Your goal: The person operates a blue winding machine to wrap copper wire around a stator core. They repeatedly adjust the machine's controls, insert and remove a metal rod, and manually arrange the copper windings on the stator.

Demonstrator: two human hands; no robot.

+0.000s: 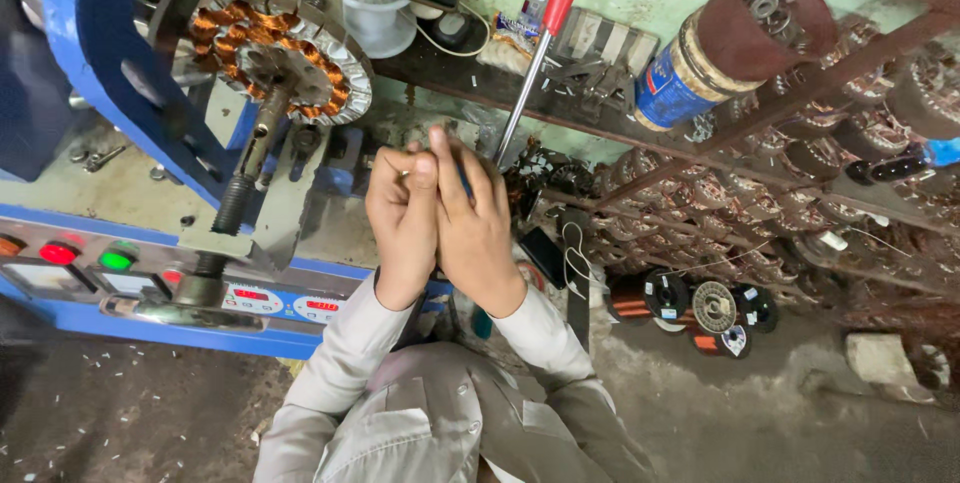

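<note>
Cluttered workshop shelf behind: left hand and right hand pressed together, fingers seemingly pinching something hidden, beside wound stator; likely lead prep.

Motor-winding workshop, prob.: copper-wound stator, blue winding machine, wire spools.

Stator on winding machine at left; screwdriver leaning on shelf behind hands; wire spools at right.
</note>
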